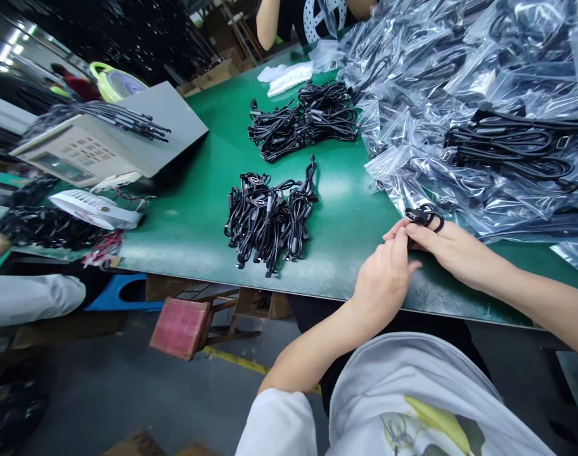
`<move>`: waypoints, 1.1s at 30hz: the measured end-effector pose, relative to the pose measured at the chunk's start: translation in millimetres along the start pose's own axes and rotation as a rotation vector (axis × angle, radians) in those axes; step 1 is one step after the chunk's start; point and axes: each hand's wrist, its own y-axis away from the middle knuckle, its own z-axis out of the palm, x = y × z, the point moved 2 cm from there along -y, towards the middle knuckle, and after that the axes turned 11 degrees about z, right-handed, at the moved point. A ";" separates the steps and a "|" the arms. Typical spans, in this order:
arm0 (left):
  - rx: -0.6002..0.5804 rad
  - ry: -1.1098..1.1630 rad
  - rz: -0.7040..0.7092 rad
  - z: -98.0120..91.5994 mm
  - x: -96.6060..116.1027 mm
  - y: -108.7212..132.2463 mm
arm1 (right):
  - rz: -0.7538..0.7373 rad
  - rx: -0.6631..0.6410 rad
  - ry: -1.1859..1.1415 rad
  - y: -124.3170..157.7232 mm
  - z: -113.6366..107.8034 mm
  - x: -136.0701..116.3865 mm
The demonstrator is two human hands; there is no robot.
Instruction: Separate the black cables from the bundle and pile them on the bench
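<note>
A small coiled black cable [426, 216] with a connector end is pinched in my right hand [448, 246], near the table's front edge. My left hand [383, 273] meets it from the left, its fingers closed at the lower part of the coil, partly hidden by the right thumb. To the left of my hands lies a heap of bundled black cables [269, 218] with their connectors showing. Another heap of bundled black cables [305, 119] sits farther back. On the right, clear plastic bags [412, 171] holding cables are piled up, with loose cable bundles [512, 142] on top.
The green table [189, 209] carries a white folded cloth [289, 77] at the back and a beige device [103, 142] with keypad at the left, beside a white fan-like object [96, 209]. Another person's arm [27, 297] is at far left; someone sits opposite. A red stool [180, 326] stands below.
</note>
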 end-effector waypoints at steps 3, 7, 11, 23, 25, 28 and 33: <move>0.116 0.110 0.037 -29.4 4.5 1.1 | 0.068 -0.104 -0.195 7.2 -6.5 -10.6; 0.160 0.321 0.032 -61.6 7.2 -12.2 | 0.212 -0.347 -0.289 14.4 -0.7 -9.7; -0.039 0.463 0.077 -56.5 4.9 -24.4 | 0.237 -0.386 -0.119 16.2 9.2 0.0; -0.020 0.498 0.166 -45.5 -7.8 -24.6 | -0.006 0.028 0.546 11.1 13.0 5.5; -0.055 0.513 0.193 -44.9 -8.3 -24.7 | -0.046 0.072 0.606 11.2 13.6 5.6; -0.036 0.487 0.213 -43.8 -12.9 -23.6 | -0.063 0.094 0.654 11.8 13.3 6.0; 0.011 0.425 0.329 -40.5 -18.6 -21.5 | -0.008 0.063 0.684 13.3 10.3 7.3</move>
